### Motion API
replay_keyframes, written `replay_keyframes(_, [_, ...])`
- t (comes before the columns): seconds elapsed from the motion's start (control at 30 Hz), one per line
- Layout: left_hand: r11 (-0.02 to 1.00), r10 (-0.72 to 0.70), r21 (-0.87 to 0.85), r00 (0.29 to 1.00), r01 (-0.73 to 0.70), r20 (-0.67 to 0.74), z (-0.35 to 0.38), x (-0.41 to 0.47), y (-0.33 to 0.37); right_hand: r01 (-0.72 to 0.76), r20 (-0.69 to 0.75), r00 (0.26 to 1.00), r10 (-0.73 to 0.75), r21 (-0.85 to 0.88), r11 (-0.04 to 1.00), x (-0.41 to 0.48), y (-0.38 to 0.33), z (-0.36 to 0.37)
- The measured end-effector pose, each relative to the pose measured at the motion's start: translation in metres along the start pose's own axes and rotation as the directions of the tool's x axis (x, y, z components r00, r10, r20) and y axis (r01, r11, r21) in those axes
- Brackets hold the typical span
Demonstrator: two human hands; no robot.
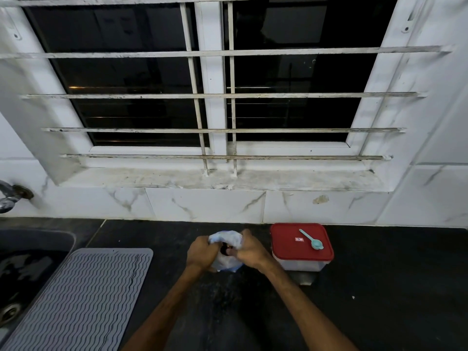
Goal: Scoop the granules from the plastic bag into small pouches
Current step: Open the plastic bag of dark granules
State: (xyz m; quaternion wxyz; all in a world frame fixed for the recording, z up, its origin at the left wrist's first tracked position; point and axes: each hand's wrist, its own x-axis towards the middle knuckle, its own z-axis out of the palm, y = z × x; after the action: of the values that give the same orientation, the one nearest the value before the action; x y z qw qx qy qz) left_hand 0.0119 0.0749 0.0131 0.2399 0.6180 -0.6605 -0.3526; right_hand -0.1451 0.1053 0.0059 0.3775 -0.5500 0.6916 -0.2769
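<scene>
Fingers (214, 246) of the left hand (201, 253) and right hand (249, 250) gripped the mouth of one plastic bag (226, 239), standing on the dark counter (379, 287). Scooping seemed not yet begun: just right, one blue scoop (312, 240) lay untouched on one red-lidded container (286, 239). No pouches showed.

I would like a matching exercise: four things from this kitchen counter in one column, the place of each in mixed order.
1 plastic bag
2 scoop
3 ribbed mat
4 tap

a on the red lid
b on the tiled wall
c gripped by left hand and right hand
d beside the sink

Pairs: 1-c, 2-a, 3-d, 4-b
</scene>
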Motion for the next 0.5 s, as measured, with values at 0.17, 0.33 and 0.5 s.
replay_keyframes(0.17, [0.994,-0.028,0.110,0.999,0.025,0.024,-0.013,0.009,-0.027,-0.027,-0.106,0.994,0.003,-0.233,0.972,0.003,0.010,-0.013])
replay_keyframes(0.33, [0.919,0.091,0.372,0.987,-0.135,0.133,0.000,0.007,-0.026,-0.013,0.011,1.000,0.018,-0.355,0.935,0.010,0.003,-0.016])
replay_keyframes(0.5, [0.784,0.297,0.482,0.918,-0.391,0.261,0.019,0.004,-0.009,0.103,0.152,0.988,-0.041,-0.422,0.901,0.016,-0.005,-0.013])
